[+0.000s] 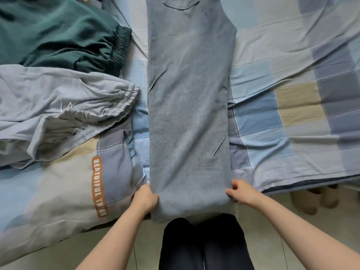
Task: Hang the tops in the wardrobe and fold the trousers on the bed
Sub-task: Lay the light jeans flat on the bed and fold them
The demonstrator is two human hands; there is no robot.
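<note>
At 6 o'clock, nearest the camera, dark-clad legs (204,246) are seen above a pale tiled floor (276,240), with both bare forearms reaching up from the lower corners. The hem end of the folded blue jeans (189,117) is gripped at its two side edges: the left hand (145,197) is curled round the left edge at about 7 o'clock of the frame centre, and the right hand (241,192) pinches the right edge at about 5 o'clock, thumb and fingers bent over the cloth. The jeans are laid lengthwise on the bed (292,94), running from the bed's near edge towards 12 o'clock, where a back pocket (180,1) is cut by the frame; the hem hangs slightly past the bed edge over the knees. At 9 o'clock a crumpled pair of pale grey trousers (58,106) is heaped, its elastic waistband just beside the jeans' left edge, and at 11 o'clock dark green trousers (58,34) are piled. A checked pillow (68,188) with lettering lies at 8 o'clock, touching the left hand. From 1 to 4 o'clock the checked sheet is uncovered. Beige slippers (311,199) are seen under the bed edge at 4 o'clock.
</note>
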